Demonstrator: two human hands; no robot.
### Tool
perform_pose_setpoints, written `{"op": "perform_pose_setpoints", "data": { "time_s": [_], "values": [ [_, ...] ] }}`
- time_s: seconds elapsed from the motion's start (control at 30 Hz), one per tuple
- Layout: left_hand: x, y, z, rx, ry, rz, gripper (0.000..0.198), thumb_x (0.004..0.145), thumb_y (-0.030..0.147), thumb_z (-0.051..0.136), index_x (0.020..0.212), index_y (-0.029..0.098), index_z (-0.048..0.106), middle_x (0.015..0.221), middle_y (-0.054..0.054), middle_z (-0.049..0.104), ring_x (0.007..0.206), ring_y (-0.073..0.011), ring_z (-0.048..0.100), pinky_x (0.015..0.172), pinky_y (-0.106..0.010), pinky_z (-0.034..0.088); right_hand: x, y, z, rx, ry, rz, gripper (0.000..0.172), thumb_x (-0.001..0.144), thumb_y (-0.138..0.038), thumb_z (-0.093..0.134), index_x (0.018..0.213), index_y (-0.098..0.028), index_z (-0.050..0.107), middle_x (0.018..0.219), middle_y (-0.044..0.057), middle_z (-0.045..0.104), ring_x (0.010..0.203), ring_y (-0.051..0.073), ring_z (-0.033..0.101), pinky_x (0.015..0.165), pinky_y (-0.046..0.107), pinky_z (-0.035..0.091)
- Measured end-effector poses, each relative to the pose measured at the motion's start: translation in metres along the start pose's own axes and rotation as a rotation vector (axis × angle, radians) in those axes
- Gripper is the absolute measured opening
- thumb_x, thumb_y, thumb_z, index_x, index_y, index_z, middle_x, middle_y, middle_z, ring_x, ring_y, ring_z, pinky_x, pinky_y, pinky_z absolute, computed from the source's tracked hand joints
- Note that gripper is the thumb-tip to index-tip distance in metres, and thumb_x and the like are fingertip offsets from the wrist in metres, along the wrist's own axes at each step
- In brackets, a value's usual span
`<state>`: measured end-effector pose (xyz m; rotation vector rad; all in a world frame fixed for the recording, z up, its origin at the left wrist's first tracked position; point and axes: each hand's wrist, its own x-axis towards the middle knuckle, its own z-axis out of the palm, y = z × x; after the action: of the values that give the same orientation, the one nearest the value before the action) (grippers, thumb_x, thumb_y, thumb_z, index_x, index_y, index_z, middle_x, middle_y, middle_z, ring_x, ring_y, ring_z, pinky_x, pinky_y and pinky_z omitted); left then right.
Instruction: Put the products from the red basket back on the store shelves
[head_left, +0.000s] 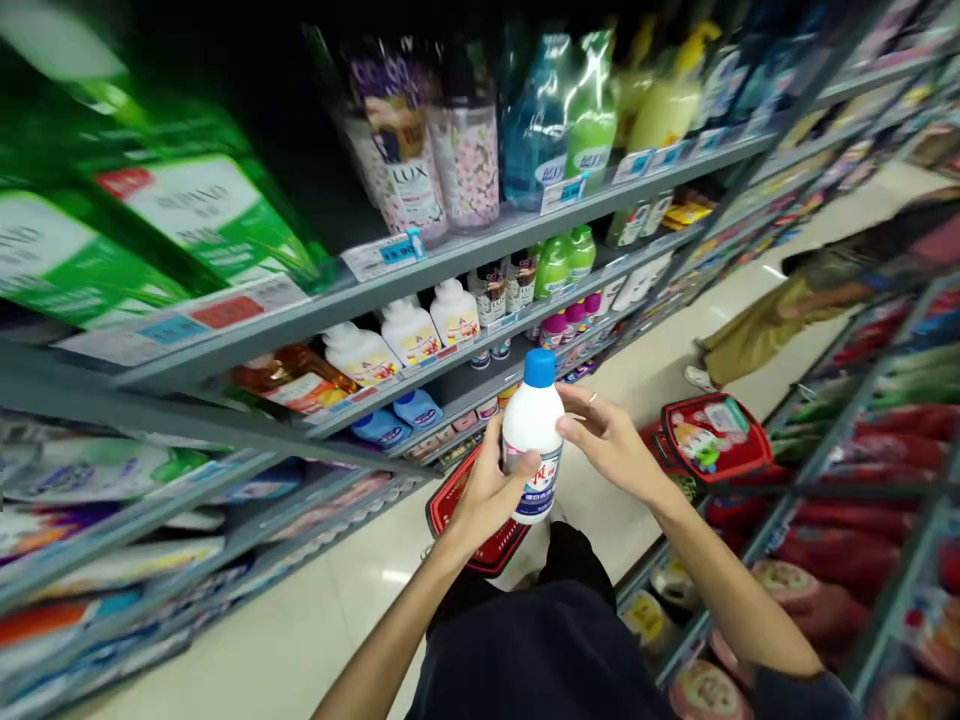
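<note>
A white plastic bottle [534,420] with a blue screw cap [540,367] and a printed blue and red label stands nearly upright in front of my body. My left hand [487,495] is wrapped round its left side, thumb across the label. On the upper right side of the bottle, my right hand [611,445] has its thumb against the edge and its fingers partly hidden behind, with a ring on one finger. The cap is on the bottle.
Shelves with price tags [382,255] hold pump bottles [536,135] and refill packs at the left. A red basket [448,500] is on the floor below my hands. Farther right are another red basket [712,437] with goods, a person [772,310], and a shelf of red packages [847,530].
</note>
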<state>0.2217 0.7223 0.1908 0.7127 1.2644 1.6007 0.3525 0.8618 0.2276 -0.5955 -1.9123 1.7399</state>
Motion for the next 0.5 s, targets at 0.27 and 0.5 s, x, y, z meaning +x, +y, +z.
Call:
{"op": "perform_pose_setpoints", "data": {
  "time_s": [0.27, 0.5],
  "values": [
    [0.089, -0.077, 0.042, 0.168, 0.226, 0.119, 0.067, 0.086, 0.054, 0.074, 0.14, 0.022, 0.05, 0.139, -0.013, 0.06, 0.129, -0.0292, 0.057, 0.11, -0.038, 0.046, 0.07, 0.081, -0.093, 0.034, -0.319, -0.041, 0.065, 0.089, -0.038, 0.076, 0.149, -0.03, 0.051, 0.148, 0.003, 0.058, 0.134, 0.027, 0.058, 0.113, 0.049, 0.051],
    [0.124, -0.168, 0.012, 0.253, 0.269, 0.086, 0.081, 0.076, 0.041, 0.085, 0.146, 0.02, 0.049, 0.148, -0.014, 0.054, 0.139, -0.0309, 0.05, 0.12, -0.043, 0.034, 0.083, 0.178, -0.105, -0.123, -0.401, -0.001, 0.074, 0.085, -0.037, 0.079, 0.152, -0.028, 0.048, 0.141, 0.008, 0.064, 0.122, 0.028, 0.067, 0.104, 0.047, 0.059]
  ]
}}
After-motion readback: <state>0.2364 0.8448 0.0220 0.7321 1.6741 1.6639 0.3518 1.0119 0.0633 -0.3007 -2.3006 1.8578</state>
